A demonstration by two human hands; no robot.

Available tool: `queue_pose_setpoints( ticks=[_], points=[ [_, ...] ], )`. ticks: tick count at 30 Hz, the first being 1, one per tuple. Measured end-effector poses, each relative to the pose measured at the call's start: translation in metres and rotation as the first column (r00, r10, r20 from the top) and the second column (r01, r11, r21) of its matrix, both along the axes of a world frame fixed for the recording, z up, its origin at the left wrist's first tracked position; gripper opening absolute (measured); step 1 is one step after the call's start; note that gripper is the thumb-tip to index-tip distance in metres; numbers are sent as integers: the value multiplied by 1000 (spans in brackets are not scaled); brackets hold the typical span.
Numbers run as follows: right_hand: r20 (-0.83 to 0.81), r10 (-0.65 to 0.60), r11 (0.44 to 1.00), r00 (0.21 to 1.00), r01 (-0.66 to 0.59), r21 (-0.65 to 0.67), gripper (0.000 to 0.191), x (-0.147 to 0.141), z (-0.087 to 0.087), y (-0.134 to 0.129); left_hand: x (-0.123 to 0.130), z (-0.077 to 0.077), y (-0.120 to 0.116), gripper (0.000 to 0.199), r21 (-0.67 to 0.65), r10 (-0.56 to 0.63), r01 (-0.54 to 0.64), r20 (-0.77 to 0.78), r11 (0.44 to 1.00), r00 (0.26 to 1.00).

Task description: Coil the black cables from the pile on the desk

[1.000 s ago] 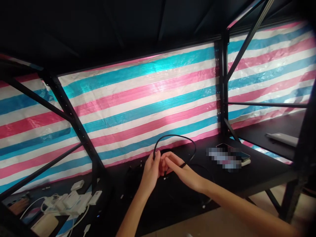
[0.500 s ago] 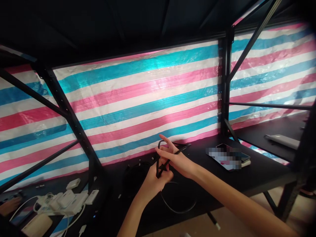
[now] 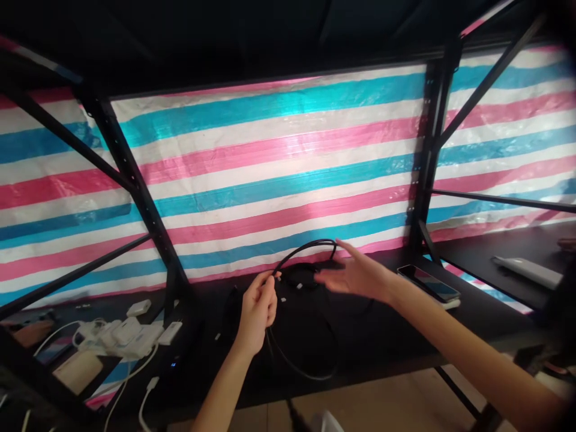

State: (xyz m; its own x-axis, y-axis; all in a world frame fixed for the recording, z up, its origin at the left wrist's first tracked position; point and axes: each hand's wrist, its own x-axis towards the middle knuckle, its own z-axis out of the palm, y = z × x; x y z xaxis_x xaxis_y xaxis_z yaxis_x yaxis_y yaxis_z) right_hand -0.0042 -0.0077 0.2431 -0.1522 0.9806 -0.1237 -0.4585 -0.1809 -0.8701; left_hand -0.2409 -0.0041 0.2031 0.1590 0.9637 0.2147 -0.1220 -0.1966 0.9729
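Observation:
My left hand [image 3: 258, 312] is closed around a black cable [image 3: 294, 250] above the black shelf [image 3: 378, 354]. From its fist the cable arches up and to the right in a loop, and another length hangs down in a wide curve. At the loop's right end is my right hand [image 3: 360, 273], its thumb up against or just beside the cable and its fingers stretched apart, slightly blurred. Behind the hands, a coiled dark cable [image 3: 300, 287] with small white tags lies on the shelf.
To the right rests a phone [image 3: 429, 283] on a pale object. At left, white chargers [image 3: 128, 333] crowd a power strip, with white cords trailing; another person's hand [image 3: 38, 333] shows beyond. Black shelf posts [image 3: 139, 192] stand at both sides, before a striped sheet [image 3: 279, 162].
My hands have separated: the right moved rightward and spread its fingers, the left shifted left. The cable, bunched between both hands before, now forms a wider loop. The view has shifted slightly.

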Motion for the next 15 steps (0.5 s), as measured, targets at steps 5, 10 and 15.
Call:
queue_pose_setpoints(
  ticks=[5,10,15],
  points=[
    [688,98,945,719,-285,163,42,-11,-7,-58,12,22,5,28,268,151,-108,-146,957,978],
    [494,-808,553,321,121,825,54,-23,-30,-32,35,26,12,25,585,271,33,-424,810,864],
    [663,-350,873,662,-26,487,43,-13,-91,22,31,4,44,22,577,307,110,-575,810,759]
  ],
)
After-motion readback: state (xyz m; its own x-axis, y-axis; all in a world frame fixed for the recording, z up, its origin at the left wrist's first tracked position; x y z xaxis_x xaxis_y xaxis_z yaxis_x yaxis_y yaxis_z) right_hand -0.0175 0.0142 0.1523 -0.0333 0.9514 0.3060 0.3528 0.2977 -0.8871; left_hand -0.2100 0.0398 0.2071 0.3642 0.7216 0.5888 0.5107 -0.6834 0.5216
